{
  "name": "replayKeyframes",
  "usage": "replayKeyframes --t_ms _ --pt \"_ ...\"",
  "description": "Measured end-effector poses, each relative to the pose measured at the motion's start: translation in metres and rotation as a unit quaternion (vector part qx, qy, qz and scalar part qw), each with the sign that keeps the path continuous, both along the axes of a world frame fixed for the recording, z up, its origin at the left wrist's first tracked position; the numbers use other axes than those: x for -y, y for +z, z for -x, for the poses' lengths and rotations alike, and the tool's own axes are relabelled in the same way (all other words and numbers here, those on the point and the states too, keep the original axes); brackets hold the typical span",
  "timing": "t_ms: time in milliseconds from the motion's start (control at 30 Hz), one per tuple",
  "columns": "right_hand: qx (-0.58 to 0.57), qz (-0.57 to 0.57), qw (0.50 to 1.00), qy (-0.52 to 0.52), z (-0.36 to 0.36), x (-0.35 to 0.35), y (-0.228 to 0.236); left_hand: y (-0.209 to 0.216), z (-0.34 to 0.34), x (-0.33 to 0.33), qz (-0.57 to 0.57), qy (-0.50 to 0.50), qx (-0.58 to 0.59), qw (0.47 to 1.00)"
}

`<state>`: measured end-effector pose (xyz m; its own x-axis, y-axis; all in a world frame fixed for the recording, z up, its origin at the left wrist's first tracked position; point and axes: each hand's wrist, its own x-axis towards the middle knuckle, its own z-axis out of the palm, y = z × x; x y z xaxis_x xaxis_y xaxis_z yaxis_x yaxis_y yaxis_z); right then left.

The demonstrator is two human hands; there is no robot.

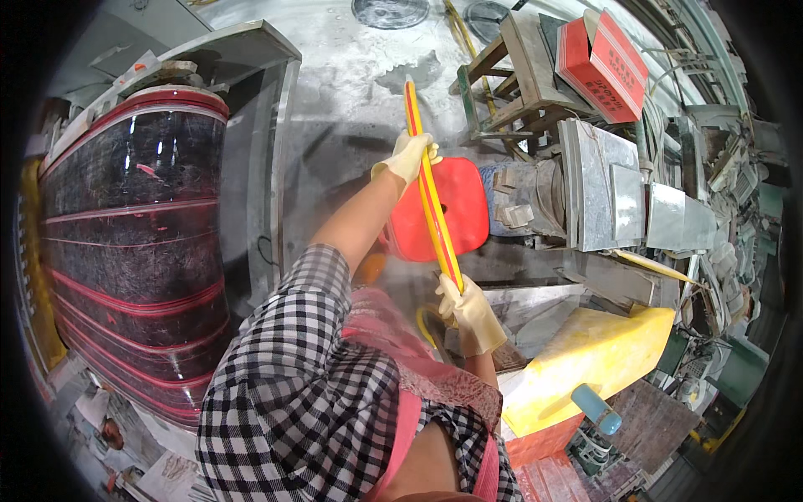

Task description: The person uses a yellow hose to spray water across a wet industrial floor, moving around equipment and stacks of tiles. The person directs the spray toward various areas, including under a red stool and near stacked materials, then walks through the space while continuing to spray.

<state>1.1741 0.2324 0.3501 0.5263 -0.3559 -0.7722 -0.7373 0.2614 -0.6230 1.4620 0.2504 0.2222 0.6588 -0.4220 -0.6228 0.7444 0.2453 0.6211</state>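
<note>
Pole (434, 209), striped: lifted, not yet set down; left hand (408, 159) grips it towards eleven o'clock, right hand (473, 315) towards five; stool (466, 201) beneath.

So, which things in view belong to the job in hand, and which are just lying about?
In the job:
- pole, striped yellow and red
- left hand, gloved, around the pole's upper part
- right hand, gloved, at its lower end

Apparently just lying about, touched by neither hand:
- stool, red
- box, red
- wooden stand
</note>
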Motion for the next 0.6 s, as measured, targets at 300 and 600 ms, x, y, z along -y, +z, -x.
replayKeyframes --t_ms 300,600 --pt "0.029 0.002 0.999 0.022 -0.008 0.003 -0.008 0.013 -0.017 0.013 0.035 -0.021 0.062 0.997" --pt "0.031 -0.012 0.999 -0.026 0.013 0.003 0.015 0.022 -0.030 0.022 0.130 -0.032 0.010 0.991"
